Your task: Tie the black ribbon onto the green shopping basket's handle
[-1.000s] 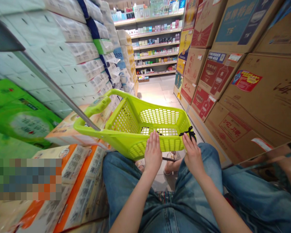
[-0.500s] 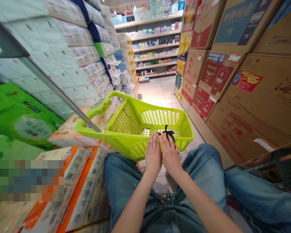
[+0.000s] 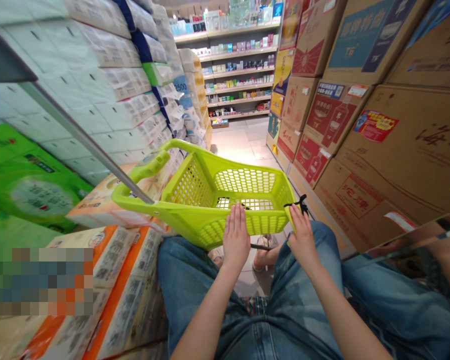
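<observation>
A lime-green wheeled shopping basket [image 3: 195, 222] stands tilted before my knees, its long metal pull rod [image 3: 86, 140] rising to the upper left. My left hand [image 3: 237, 237] lies against the near side of the basket, fingers stretched straight together with the tips at the rim. At the basket's near right corner, my right hand [image 3: 303, 237] is closed over a flat yellow piece [image 3: 290, 220], mostly hidden by the fingers. From it a black cord [image 3: 302, 202] sticks out above the fingertips. A small dark thing shows on the basket floor, too hidden to name.
Stacked tissue packs [image 3: 108, 85] rise on the left, with orange-and-white packs [image 3: 114, 270] beside my leg. Cardboard cartons [image 3: 397, 120] are piled on the right. Shelves [image 3: 240, 80] of small boxes stand at the aisle's far end, beyond the tiled floor [image 3: 243, 137].
My right hand has moved right, away from my left hand, to the basket's near right corner. The black cord has travelled with it. My left hand has stayed at the rim.
</observation>
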A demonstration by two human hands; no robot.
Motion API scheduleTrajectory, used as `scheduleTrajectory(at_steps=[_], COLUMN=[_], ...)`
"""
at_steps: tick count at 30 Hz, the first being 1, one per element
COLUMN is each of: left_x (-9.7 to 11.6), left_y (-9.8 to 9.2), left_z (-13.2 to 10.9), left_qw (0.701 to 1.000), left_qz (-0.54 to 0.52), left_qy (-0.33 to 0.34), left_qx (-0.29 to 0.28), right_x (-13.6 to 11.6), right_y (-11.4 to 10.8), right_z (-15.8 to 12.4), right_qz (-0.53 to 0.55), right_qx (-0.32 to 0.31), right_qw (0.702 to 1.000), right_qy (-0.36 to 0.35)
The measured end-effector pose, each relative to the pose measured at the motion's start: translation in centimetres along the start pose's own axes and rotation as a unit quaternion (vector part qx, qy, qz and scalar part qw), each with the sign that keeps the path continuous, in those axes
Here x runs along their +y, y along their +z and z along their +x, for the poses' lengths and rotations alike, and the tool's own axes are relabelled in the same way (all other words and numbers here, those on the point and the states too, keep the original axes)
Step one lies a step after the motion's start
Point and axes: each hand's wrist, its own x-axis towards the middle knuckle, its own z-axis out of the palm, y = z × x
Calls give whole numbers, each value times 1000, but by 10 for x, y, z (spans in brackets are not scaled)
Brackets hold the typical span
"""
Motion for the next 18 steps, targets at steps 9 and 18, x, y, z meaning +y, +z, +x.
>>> scheduleTrajectory(at_steps=[9, 18], left_x=[-2, 0], left_y=[5, -1], left_z=[0, 0], left_qw=[1000, 1000], left_qz=[11, -1], left_qy=[2, 4], left_qx=[9, 4], right_x=[-112, -61], right_y=[35, 16], right_z=[2, -4], right_qz=[-61, -34], right_qx=[-69, -63], right_qw=[994, 991], right_qy=[-52, -110])
